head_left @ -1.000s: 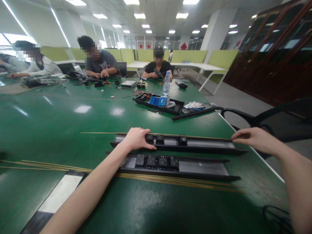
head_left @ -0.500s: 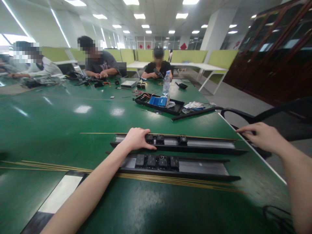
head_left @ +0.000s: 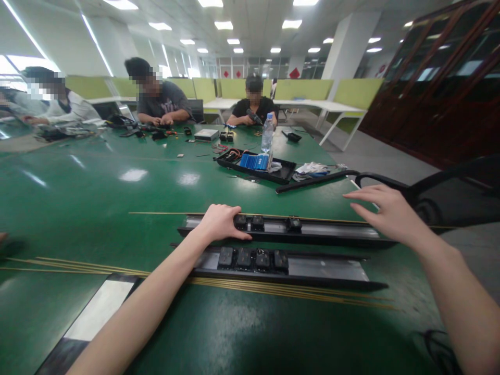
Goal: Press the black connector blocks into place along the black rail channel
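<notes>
My left hand (head_left: 221,221) grips a long black channel (head_left: 339,230) with a pale metallic floor, spanning its left part. Inside this channel sit black square blocks (head_left: 294,224). A thin brass-coloured rod (head_left: 156,213) runs along its far edge and sticks out past the left end. My right hand (head_left: 385,211) hovers above the channel's right end, fingers apart and holding nothing. Nearer to me lies a second black channel (head_left: 324,268) with several black blocks (head_left: 244,258) in a row, partly behind my left forearm.
Several thin brass rods (head_left: 273,289) lie in front of the near channel. A black-and-white flat piece (head_left: 99,307) is at lower left. Farther off are a black tray (head_left: 283,169), a water bottle (head_left: 267,134) and gloves (head_left: 312,171). Co-workers sit across the green table (head_left: 97,208).
My right hand has moved left, from beyond the table edge to over the channel's right end, and its fingers have spread. My left hand stays in place.
</notes>
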A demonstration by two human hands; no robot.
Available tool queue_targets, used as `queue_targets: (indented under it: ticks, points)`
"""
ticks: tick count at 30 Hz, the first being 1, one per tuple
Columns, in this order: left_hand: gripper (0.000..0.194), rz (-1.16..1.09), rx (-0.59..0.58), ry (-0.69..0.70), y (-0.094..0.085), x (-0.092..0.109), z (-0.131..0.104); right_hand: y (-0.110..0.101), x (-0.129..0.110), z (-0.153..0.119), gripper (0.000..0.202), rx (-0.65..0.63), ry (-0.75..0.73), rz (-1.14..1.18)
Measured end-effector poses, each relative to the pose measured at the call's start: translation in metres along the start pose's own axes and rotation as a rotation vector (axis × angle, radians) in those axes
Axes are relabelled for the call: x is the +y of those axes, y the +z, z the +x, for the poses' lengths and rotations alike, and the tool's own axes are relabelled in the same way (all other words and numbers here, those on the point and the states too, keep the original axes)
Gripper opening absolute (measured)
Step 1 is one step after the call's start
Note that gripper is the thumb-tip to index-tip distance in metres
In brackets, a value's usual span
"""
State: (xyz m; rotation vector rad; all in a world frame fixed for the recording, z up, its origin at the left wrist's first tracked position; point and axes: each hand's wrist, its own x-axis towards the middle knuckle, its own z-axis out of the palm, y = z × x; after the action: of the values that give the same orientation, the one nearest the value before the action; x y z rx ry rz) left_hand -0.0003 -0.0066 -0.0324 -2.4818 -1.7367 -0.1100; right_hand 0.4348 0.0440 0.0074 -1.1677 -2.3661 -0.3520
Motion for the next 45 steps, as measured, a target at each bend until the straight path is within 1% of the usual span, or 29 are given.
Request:
queue_targets:
  ticks: [3,5,10,12,15,18,22,33,45]
  points:
    - [0.078,-0.003,0.002,0.001,-0.001,0.0,0.0,0.005,-0.023,0.007,0.028,-0.011,-0.003,0.063]
    - [0.077,-0.008,-0.006,-0.009,-0.002,0.001,0.0,0.012,-0.04,0.01,0.029,-0.032,-0.015,0.119]
    - [0.078,-0.005,-0.01,-0.008,-0.003,0.002,0.0,0.039,-0.082,0.011,0.023,-0.022,-0.091,0.207]
    - [0.08,0.001,0.006,0.003,-0.002,0.001,0.0,0.049,-0.094,0.01,0.021,-0.013,-0.104,0.218]
    - [0.08,-0.003,0.02,0.021,-0.001,0.0,0.0,0.06,-0.104,0.007,0.02,0.052,-0.069,0.246]
    - [0.08,-0.011,0.022,0.02,0.0,-0.001,0.0,0.065,-0.108,0.005,0.019,0.095,-0.044,0.273]
    - [0.081,-0.013,0.02,0.011,0.0,-0.001,0.0,0.066,-0.11,0.004,0.019,0.109,-0.027,0.298]
    - [0.084,-0.01,0.011,0.003,0.0,0.0,0.0,0.065,-0.109,0.004,0.024,0.095,-0.042,0.292]
    - [0.08,0.013,0.014,0.009,-0.001,0.0,0.001,0.067,-0.108,0.003,0.027,0.065,-0.055,0.271]
